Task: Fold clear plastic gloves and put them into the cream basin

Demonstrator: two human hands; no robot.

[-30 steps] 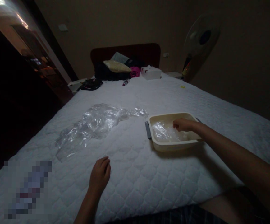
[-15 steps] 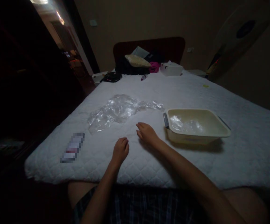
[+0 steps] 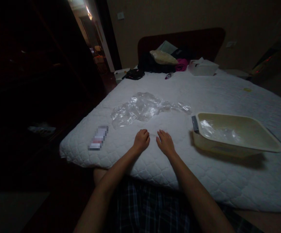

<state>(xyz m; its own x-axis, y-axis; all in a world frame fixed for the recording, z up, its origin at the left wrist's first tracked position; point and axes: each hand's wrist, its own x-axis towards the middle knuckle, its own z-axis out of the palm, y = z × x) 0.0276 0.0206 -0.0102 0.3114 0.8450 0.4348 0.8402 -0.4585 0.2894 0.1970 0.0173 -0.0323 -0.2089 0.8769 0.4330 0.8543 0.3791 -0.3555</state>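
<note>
My left hand (image 3: 141,141) rests low over the white quilted bed cover, its fingers curled in. Whatever is in them, if anything, is hidden. Close by on the right is my right hand (image 3: 165,142), palm down with the fingers stretched out and apart. A narrow gap separates the two hands. Just beyond them lies a crumpled clear plastic sheet (image 3: 144,106), spread flat across the bed; neither hand visibly touches it. To the right of my right hand stands a cream plastic basin (image 3: 230,147) with grey handles and some clear plastic inside.
A blurred-out phone-like object (image 3: 98,138) lies left of my hands. Toward the headboard are a white box (image 3: 203,68), a pink rolled cloth (image 3: 181,64), a black bag (image 3: 135,74) and a small bottle (image 3: 168,76). A yellow item (image 3: 247,90) lies far right.
My hands have come nearer each other, the left moving forward and the right drawing back slightly. The view has turned left, so the bed's things appear farther right.
</note>
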